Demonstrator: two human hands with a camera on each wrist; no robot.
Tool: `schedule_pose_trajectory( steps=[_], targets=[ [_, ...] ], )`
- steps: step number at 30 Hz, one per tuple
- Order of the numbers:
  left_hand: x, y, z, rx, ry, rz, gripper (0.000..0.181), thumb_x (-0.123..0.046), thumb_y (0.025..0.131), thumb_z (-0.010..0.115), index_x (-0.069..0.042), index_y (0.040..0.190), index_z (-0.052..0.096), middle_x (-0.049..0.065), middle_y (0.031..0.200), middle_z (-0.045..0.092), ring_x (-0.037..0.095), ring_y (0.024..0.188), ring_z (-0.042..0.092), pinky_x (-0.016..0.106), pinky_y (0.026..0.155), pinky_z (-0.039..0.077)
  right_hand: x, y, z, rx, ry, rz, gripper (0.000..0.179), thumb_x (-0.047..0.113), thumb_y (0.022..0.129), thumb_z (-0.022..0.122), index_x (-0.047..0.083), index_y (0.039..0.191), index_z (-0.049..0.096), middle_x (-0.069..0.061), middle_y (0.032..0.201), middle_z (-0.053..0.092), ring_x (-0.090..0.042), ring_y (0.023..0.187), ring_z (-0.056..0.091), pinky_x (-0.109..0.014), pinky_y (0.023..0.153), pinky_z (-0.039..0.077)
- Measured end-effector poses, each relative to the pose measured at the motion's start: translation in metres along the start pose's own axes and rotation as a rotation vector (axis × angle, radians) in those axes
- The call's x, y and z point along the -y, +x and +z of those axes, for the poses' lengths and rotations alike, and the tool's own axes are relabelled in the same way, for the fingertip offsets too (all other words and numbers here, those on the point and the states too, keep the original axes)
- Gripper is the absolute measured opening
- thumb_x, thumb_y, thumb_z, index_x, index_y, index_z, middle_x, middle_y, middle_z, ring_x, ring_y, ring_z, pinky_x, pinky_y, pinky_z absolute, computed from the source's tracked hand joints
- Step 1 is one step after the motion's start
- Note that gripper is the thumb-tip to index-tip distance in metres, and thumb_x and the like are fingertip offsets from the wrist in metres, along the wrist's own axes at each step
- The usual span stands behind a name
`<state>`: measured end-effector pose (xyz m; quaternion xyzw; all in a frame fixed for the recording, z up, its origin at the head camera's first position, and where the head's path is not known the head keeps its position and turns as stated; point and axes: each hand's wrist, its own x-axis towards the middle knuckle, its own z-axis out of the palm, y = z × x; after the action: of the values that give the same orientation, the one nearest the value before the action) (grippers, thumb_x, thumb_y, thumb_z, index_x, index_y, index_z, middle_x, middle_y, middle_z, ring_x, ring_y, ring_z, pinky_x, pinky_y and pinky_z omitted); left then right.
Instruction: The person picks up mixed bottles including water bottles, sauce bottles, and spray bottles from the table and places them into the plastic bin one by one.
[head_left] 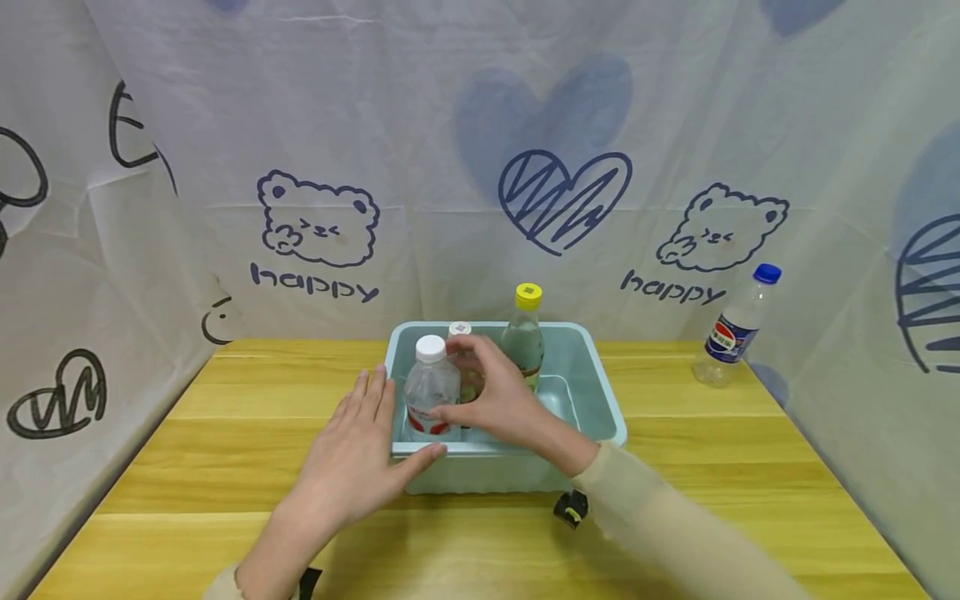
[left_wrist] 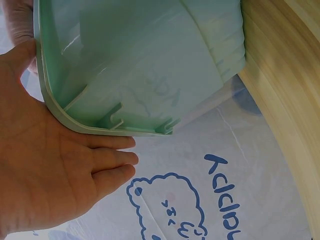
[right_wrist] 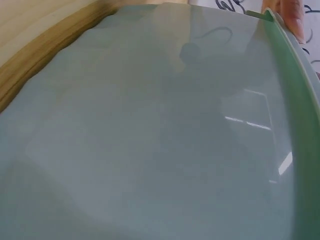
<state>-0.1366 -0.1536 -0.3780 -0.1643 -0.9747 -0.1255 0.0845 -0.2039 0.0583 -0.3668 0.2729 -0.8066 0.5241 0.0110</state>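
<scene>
A pale green plastic bin [head_left: 491,475] stands on the table. Inside it, at the near left corner, is a clear plastic bottle [head_left: 429,387] with a white cap and a red-patterned label, upright. My right hand [head_left: 502,396] reaches over the near rim and grips this bottle from its right side, thumb in front. My left hand [head_left: 348,450] rests against the bin's left corner with straight fingers. Behind stand a second bottle [head_left: 460,328] with a pale cap, mostly hidden by my right hand, and a clear bottle with a yellow cap [head_left: 528,296]. The right wrist view shows mainly the bin's outer wall [right_wrist: 165,125].
On the right of the table, near the back, stands a clear cola bottle [head_left: 731,333] with a blue cap. A printed white cloth [head_left: 420,125] hangs behind and beside the wooden table [head_left: 187,500].
</scene>
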Motion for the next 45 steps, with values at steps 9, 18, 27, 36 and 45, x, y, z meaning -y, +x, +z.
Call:
schedule_pose_trajectory(
  steps=[9, 18, 27, 36, 45],
  targets=[
    [-0.001, 0.0, 0.001, 0.003, -0.006, -0.005, 0.115, -0.083, 0.094, 0.039, 0.012, 0.158, 0.028, 0.029, 0.168, 0.016, 0.047, 0.156, 0.018, 0.059, 0.125, 0.025, -0.001, -0.007, -0.008, -0.073, 0.074, -0.054, 0.079, 0.005, 0.081, 0.089, 0.006, 0.148, 0.047, -0.013, 0.149, 0.053, -0.036, 0.135, 0.056, -0.054, 0.111, 0.048],
    [-0.001, 0.001, 0.0, 0.003, -0.011, -0.014, 0.116, -0.083, 0.094, 0.041, 0.012, 0.158, 0.026, 0.03, 0.168, 0.015, 0.047, 0.155, 0.018, 0.059, 0.125, 0.024, 0.003, -0.02, -0.017, -0.189, 0.009, -0.159, 0.066, 0.006, 0.09, 0.082, 0.002, 0.147, 0.05, -0.015, 0.151, 0.051, -0.033, 0.14, 0.052, -0.053, 0.108, 0.051],
    [-0.001, 0.001, -0.002, 0.004, -0.011, -0.015, 0.115, -0.082, 0.094, 0.043, 0.012, 0.159, 0.025, 0.029, 0.168, 0.015, 0.047, 0.155, 0.018, 0.058, 0.125, 0.024, 0.005, -0.038, -0.019, -0.313, -0.03, -0.231, 0.062, 0.004, 0.09, 0.08, 0.005, 0.146, 0.052, -0.015, 0.154, 0.049, -0.031, 0.139, 0.053, -0.054, 0.109, 0.05],
    [-0.001, 0.001, 0.0, 0.002, -0.011, -0.015, 0.115, -0.082, 0.094, 0.045, 0.011, 0.159, 0.027, 0.029, 0.168, 0.016, 0.047, 0.155, 0.019, 0.058, 0.125, 0.025, 0.001, -0.053, -0.03, -0.421, -0.057, -0.31, 0.07, -0.003, 0.09, 0.077, 0.002, 0.152, 0.046, -0.017, 0.157, 0.046, -0.041, 0.138, 0.051, -0.056, 0.107, 0.051],
    [-0.002, 0.001, -0.001, 0.007, -0.01, -0.019, 0.117, -0.085, 0.093, 0.039, 0.01, 0.159, 0.024, 0.028, 0.168, 0.014, 0.047, 0.156, 0.018, 0.058, 0.125, 0.024, -0.005, -0.068, -0.052, -0.538, -0.145, -0.309, 0.077, -0.006, 0.089, 0.078, 0.007, 0.156, 0.044, -0.009, 0.161, 0.044, -0.03, 0.139, 0.054, -0.036, 0.11, 0.05]
  ],
)
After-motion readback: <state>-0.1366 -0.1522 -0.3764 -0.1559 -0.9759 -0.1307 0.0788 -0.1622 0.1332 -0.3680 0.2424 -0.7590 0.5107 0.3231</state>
